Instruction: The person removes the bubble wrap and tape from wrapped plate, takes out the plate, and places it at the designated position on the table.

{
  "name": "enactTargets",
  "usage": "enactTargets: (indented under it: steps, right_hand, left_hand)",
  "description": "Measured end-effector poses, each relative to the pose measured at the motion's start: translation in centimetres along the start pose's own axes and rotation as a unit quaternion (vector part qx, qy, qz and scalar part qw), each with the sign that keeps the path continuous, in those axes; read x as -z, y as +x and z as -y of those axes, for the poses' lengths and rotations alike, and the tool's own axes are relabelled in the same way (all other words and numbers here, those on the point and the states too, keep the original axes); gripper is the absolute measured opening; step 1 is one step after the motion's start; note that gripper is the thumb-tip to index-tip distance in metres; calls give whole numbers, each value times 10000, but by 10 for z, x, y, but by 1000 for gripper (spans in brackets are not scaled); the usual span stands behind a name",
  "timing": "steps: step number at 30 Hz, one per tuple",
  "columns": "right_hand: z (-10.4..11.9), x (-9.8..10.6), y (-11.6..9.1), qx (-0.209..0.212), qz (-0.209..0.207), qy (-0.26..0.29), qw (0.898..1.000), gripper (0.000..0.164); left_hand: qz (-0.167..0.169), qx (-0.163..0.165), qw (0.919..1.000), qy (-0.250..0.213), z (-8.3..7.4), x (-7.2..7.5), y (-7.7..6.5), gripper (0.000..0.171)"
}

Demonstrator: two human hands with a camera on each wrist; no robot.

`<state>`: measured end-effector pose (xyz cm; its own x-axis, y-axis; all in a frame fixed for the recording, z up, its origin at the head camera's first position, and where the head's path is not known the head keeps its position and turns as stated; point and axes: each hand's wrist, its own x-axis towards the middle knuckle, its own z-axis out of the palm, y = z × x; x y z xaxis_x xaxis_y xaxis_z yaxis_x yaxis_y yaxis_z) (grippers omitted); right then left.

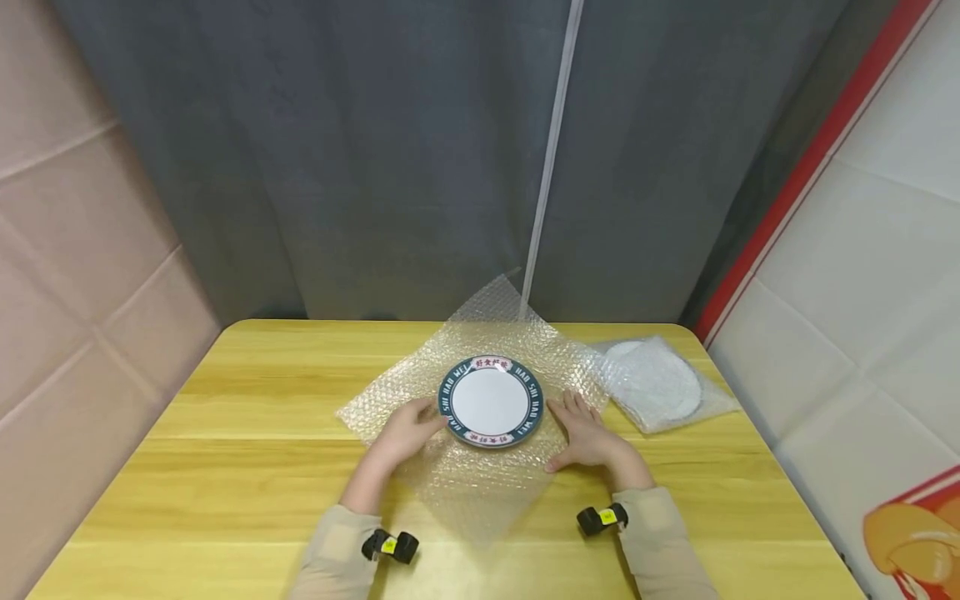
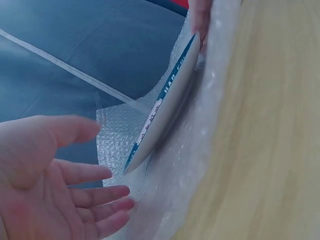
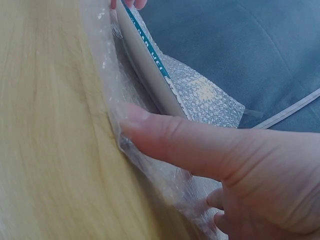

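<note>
A round plate (image 1: 491,401) with a white centre and a dark teal, lettered rim lies face up on a sheet of bubble wrap (image 1: 480,492). At the plate's left edge is my left hand (image 1: 408,431); the left wrist view shows its fingers (image 2: 95,197) extended and spread, with nothing held. My right hand (image 1: 588,437) rests on the bubble wrap to the right of the plate, fingers spread. In the right wrist view its thumb (image 3: 170,142) touches the wrap near the edge, while most of the other fingers are hidden behind it.
A second white round item (image 1: 656,382), wrapped in bubble wrap, lies at the right of the wooden table (image 1: 247,467). Behind the table hangs a dark grey curtain (image 1: 390,167). Light panels stand on both sides, the right one (image 1: 885,275) edged in red.
</note>
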<state>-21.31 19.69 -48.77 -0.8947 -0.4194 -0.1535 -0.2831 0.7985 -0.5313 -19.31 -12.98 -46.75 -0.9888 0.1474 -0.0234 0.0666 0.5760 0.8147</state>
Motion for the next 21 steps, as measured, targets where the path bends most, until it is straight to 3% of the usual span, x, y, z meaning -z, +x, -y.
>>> enactTargets:
  steps: [4, 9, 15, 21]
  right_hand:
    - [1, 0, -1, -6, -8, 8, 10000, 118]
    - [2, 1, -1, -15, 6, 41, 10000, 117]
    - [3, 1, -1, -56, 40, 36, 10000, 117]
    - [2, 0, -2, -40, 18, 24, 10000, 117]
  left_hand:
    - [-174, 354, 9966, -720, 0, -3, 3, 46]
    - [-183, 810, 9821, -1691, 4, -8, 6, 50]
    - [153, 1236, 9599, -2510, 3, -9, 4, 55]
    - [638, 1317, 9521, -2686, 3, -11, 2, 57]
